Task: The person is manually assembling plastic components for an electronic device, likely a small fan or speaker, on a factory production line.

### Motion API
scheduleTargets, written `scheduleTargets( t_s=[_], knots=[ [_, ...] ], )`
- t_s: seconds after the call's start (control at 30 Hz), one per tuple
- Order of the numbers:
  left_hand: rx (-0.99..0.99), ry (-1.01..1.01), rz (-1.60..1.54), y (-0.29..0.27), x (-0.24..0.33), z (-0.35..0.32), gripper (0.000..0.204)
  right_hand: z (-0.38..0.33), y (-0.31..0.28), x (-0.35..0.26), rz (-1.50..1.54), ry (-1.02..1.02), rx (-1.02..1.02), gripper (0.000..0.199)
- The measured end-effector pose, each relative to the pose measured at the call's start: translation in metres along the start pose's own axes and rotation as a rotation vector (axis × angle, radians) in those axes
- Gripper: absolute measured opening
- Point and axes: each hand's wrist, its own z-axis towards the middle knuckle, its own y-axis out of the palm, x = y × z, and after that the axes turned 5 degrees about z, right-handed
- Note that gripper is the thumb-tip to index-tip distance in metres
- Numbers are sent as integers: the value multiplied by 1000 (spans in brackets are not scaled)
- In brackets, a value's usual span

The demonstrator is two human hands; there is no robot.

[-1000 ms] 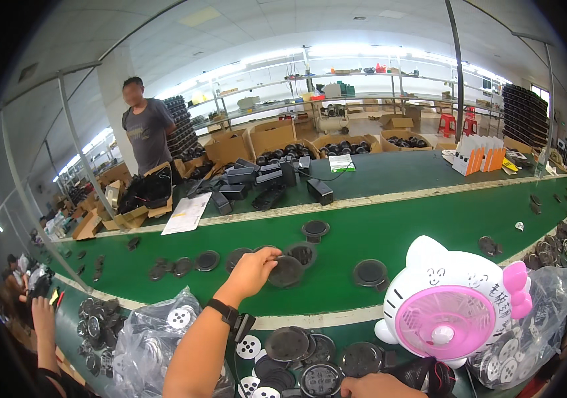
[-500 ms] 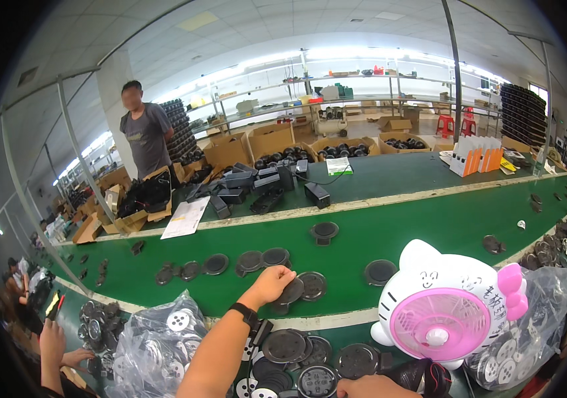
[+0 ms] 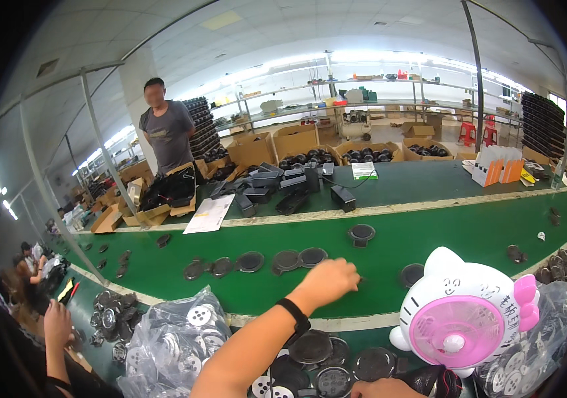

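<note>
Disc (image 3: pixel 333 381) beside right fingers (image 3: pixel 363 389), left fingers (image 3: pixel 346 270) over green surface (image 3: pixel 257 292)

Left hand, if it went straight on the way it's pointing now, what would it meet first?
Probably the round black part beside the pink-and-white fan, on the green surface; depth is unclear, so the left hand might pass beyond it.

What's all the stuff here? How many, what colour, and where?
Belt: one, green, across the middle
Round discs: many, black, on belt and front
Fan: one, white and pink, front right
Plastic bags: two, clear, white discs inside, front left and right
Oblong cases: several, black, far table
Sheet: one, whitish, beside cases
Cardboard boxes: many, brown, back
Shelves: several, greyish, back
Stools: two, red, back right
Other people: several, one grey-shirted, left
Left hand: one, bare, over belt
Right hand: one, bare, bottom edge
</note>
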Motion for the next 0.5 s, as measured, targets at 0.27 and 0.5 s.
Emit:
scheduleTargets(
  t_s=[0.27, 0.5],
  knots=[
    [-91, -65, -131, -46, -10, -12, 26, -1, 2, 7, -7, -16, 2, 36],
    [-655, -695, -1070, -128, 31, -16, 30, 2, -1, 4, 156, 72, 294, 24]
  ],
)
